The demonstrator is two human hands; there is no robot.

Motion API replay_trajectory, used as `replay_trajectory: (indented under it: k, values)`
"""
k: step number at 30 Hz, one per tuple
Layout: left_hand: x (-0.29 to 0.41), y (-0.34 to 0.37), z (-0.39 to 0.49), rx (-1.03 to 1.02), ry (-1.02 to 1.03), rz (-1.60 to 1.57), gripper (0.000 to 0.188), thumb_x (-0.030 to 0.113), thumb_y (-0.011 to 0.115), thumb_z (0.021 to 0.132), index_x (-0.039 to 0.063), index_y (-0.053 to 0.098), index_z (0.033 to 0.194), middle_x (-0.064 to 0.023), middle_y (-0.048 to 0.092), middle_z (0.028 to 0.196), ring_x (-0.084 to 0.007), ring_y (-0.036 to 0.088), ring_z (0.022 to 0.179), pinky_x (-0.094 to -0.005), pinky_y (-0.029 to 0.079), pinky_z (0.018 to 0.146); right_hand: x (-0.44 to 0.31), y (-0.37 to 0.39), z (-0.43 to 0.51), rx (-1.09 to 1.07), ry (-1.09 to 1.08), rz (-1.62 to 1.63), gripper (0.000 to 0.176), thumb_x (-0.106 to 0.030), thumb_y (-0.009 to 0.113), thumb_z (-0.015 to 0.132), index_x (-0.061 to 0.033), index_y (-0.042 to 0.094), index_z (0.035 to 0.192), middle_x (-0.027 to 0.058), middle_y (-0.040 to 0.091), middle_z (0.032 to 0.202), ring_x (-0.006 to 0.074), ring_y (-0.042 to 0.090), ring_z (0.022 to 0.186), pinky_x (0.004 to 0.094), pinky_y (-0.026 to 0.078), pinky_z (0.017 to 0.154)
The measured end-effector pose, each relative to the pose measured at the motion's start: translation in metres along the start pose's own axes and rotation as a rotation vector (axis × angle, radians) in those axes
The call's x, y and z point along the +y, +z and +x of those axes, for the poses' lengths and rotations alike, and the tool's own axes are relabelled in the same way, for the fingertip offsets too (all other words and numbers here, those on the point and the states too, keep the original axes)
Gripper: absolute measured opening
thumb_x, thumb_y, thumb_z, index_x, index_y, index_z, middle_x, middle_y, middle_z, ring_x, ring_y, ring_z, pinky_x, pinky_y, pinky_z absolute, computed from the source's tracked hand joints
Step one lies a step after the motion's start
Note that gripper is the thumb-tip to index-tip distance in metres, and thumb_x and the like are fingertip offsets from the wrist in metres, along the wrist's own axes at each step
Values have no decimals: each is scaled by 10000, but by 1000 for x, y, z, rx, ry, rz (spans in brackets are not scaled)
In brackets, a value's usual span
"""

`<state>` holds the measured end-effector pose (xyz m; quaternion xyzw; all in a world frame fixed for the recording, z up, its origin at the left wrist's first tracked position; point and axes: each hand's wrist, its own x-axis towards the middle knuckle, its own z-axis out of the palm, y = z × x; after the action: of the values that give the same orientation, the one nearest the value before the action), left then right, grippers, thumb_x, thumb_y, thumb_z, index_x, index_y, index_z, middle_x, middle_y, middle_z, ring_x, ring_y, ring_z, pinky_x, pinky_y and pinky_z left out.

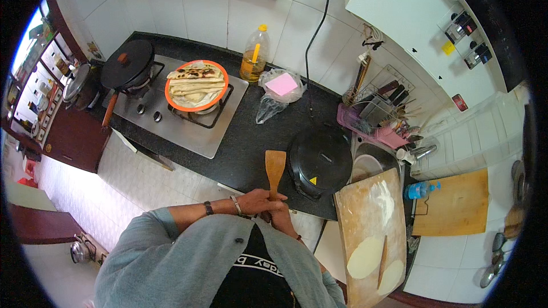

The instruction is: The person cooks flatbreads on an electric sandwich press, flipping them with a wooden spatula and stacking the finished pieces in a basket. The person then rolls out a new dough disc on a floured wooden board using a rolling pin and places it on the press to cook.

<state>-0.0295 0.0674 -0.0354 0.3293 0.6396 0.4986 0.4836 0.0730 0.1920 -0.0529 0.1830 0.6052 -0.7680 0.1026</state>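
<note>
Both hands meet low in front of my torso at the handle of a wooden spatula [275, 167], its flat blade pointing up and away from me. My left hand [255, 201] lies over the handle, with a bracelet and a dark wristband behind it. Just below, my right hand [280, 217] closes around the handle's lower part, partly covered by the left. Right of the blade sits a round black electric griddle [323, 160] with its lid down. A floured wooden board [357, 209] to the right carries two flat dough rounds [365, 257] and a thin rolling pin [382, 261].
An orange-rimmed bowl [227, 78] of cooked flatbreads [197, 85] rests on the gas stove [201, 139], beside a lidded black pan [127, 64]. Near the wall stand an oil bottle [253, 57] and a plastic bag [295, 94]. The sink [387, 160] lies behind the board.
</note>
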Motion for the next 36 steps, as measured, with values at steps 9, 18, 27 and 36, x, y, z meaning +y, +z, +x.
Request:
replay_trajectory:
  k: [9, 18, 27, 36]
  values:
    - [3, 6, -3, 17, 4, 3, 544, 397, 586, 948, 57, 511, 1366, -149, 629, 1213, -193, 606, 1075, -326, 490, 926, 11, -12, 0, -48, -6, -137, 278, -285, 496, 969, -32, 599, 917, 21, 584, 728, 71, 518, 578, 223, 352, 467]
    - [7, 12, 2, 49, -53, -43, 388, 289, 516, 998, 67, 577, 1311, -100, 664, 1124, -152, 619, 974, -294, 510, 845, 36, -16, 5, -34, -78, 27, 256, -258, 531, 980, -36, 571, 860, 21, 514, 621, 100, 487, 535, 266, 346, 465]
    - [21, 18, 0, 124, -111, -95, 359, 286, 491, 1006, 53, 618, 1248, -84, 677, 1076, -136, 619, 929, -286, 512, 786, 3, -6, -11, -1, -119, 26, 115, -167, 547, 970, -53, 529, 969, 13, 512, 673, 98, 470, 567, 251, 366, 500]
    - [23, 24, -3, 150, -33, -101, 421, 344, 489, 1005, 12, 593, 1241, -81, 654, 849, -142, 635, 671, -268, 525, 569, 1, -8, -16, -16, -41, -30, 113, -152, 569, 953, -43, 542, 939, 27, 526, 687, 115, 493, 605, 263, 389, 530]
